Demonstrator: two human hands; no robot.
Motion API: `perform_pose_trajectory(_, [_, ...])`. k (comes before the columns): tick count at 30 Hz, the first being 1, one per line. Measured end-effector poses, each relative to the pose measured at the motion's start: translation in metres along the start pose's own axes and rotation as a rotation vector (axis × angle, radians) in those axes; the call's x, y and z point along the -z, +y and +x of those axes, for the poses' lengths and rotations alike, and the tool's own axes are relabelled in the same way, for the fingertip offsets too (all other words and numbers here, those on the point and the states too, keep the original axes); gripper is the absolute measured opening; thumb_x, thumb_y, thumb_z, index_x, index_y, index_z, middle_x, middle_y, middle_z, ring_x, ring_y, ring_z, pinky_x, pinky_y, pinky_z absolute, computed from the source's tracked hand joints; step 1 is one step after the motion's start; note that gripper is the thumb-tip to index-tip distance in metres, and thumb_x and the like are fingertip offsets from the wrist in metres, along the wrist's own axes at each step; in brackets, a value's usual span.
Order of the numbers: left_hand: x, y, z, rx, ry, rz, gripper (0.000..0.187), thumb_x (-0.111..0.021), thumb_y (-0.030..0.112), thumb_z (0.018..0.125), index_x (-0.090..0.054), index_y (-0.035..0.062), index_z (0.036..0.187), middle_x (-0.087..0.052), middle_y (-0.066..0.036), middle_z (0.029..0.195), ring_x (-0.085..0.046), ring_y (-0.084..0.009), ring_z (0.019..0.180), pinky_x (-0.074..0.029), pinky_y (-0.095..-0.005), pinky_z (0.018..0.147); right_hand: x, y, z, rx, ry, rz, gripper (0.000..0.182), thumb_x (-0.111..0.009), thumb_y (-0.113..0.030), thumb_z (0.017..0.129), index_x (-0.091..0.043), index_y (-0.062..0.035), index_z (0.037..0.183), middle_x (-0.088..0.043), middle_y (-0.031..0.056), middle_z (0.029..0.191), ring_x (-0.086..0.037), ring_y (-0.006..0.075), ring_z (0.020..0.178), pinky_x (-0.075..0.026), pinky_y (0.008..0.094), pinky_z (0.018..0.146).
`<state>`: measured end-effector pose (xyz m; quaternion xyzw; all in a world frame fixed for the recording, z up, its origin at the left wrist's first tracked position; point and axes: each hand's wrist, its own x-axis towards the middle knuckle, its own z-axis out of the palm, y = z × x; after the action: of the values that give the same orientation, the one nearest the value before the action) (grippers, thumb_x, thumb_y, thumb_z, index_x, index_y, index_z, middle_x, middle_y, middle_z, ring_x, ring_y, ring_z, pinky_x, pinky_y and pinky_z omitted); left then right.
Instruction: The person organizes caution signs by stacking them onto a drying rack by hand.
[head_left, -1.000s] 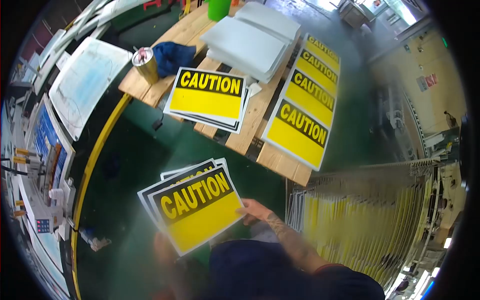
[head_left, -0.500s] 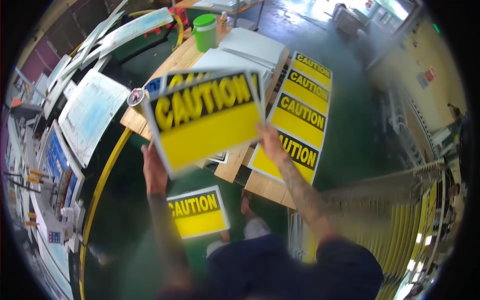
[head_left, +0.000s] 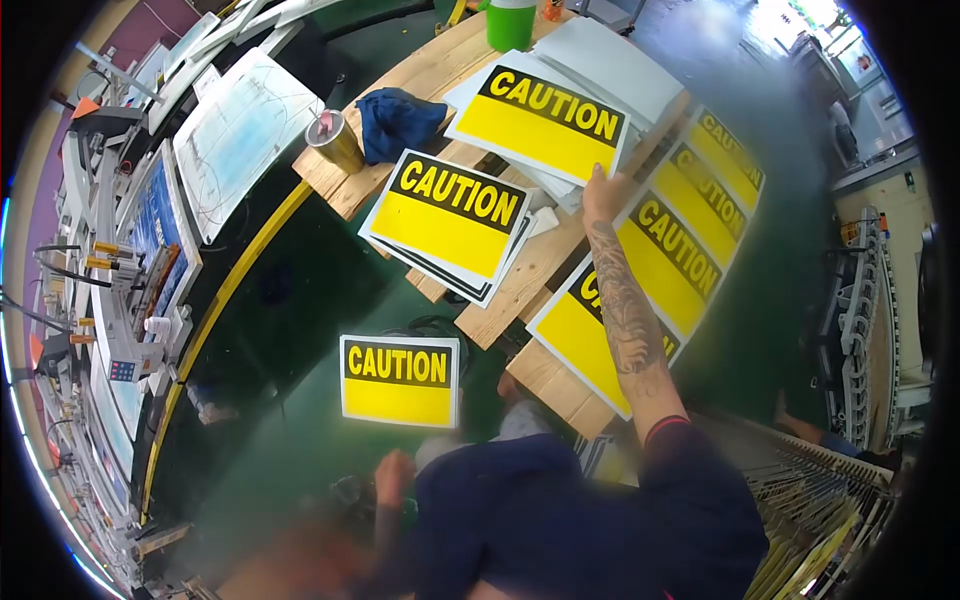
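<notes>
My right hand (head_left: pixel 605 192) is at the lower right corner of a yellow and black CAUTION sign (head_left: pixel 540 120), its thumb over the edge. This sign lies across white sheets (head_left: pixel 605 65) on the wooden bench. Left of it, another CAUTION sign (head_left: pixel 445 220) tops a small, uneven stack near the bench's edge. My left hand (head_left: pixel 393 478) hangs low by my body, away from the signs; its fingers are too blurred to make out. Below the bench's near edge is a separate CAUTION sign (head_left: pixel 398 382).
Several CAUTION signs (head_left: pixel 680 245) lie in a row on the right, partly behind my right forearm. A tumbler (head_left: pixel 335 142), a dark blue cloth (head_left: pixel 398 125) and a green container (head_left: pixel 510 25) stand or lie along the wooden bench (head_left: pixel 440 72). Machinery lines the left.
The sign held up between both hands is no longer raised; signs now lie on the stack and on the white sheets. My left hand has dropped toward my body. The view has shifted.
</notes>
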<state>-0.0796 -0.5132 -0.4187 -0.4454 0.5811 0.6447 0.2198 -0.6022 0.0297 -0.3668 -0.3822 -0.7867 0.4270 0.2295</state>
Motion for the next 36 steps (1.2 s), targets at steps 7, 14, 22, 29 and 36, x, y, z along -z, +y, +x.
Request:
perform_pose_trajectory(7, [0.018,-0.056,-0.012,-0.174,0.154,0.005,0.034,-0.062,0.026,0.105,-0.070,-0.0014,0.124,-0.074,-0.011,0.110,-0.069,-0.0210,0.092,-0.055,-0.0348,0.080,0.003,0.010,-0.002,0.075,-0.028,-0.214,0.064,-0.061,-0.048,0.103,-0.051,-0.0069,0.150,-0.061,0.0256,0.141,-0.062,0.0447,0.124,-0.049,0.0539,0.104])
perform_pose_trajectory(14, [-0.003,0.040,0.064,-0.394,0.015,0.237,0.040,-0.059,0.028,0.107,-0.063,0.0010,0.136,-0.070,-0.012,0.129,-0.065,-0.0233,0.115,-0.052,-0.0361,0.094,0.091,0.051,-0.145,0.210,-0.277,0.017,0.038,-0.058,-0.041,0.105,-0.069,-0.0047,0.110,-0.073,0.0133,0.096,-0.070,0.0314,0.094,-0.053,0.0416,0.083])
perform_pose_trajectory(22, [-0.213,0.284,0.194,-0.644,-0.002,0.219,0.066,-0.072,0.045,0.098,-0.052,0.0079,0.149,-0.063,-0.015,0.143,-0.059,-0.0304,0.134,-0.046,-0.0418,0.109,0.213,0.112,-0.357,-0.233,-0.595,0.252,0.027,-0.061,-0.024,0.106,-0.071,-0.0018,0.093,-0.061,-0.0006,0.071,-0.055,0.0066,0.058,-0.042,0.0248,0.052])
perform_pose_trajectory(29, [-0.295,0.328,0.266,-0.403,0.551,0.136,0.071,-0.092,0.035,0.077,-0.052,0.0130,0.132,-0.068,-0.016,0.132,-0.064,-0.0376,0.124,-0.048,-0.0516,0.103,0.221,0.109,-0.353,-0.378,-0.694,0.299,0.021,-0.063,-0.017,0.104,-0.072,0.0014,0.111,-0.069,0.0031,0.083,-0.060,0.0077,0.064,-0.047,0.0225,0.057])
perform_pose_trajectory(36, [-0.291,0.338,0.192,-0.673,-0.158,-0.487,0.043,-0.065,0.004,0.102,-0.052,-0.0034,0.142,-0.065,-0.013,0.134,-0.063,-0.0209,0.120,-0.048,-0.0351,0.105,0.100,0.016,-0.214,0.258,-0.726,0.025,0.047,-0.079,-0.020,0.094,-0.064,0.0032,0.132,-0.071,0.0235,0.117,-0.070,0.0377,0.108,-0.055,0.0414,0.093])
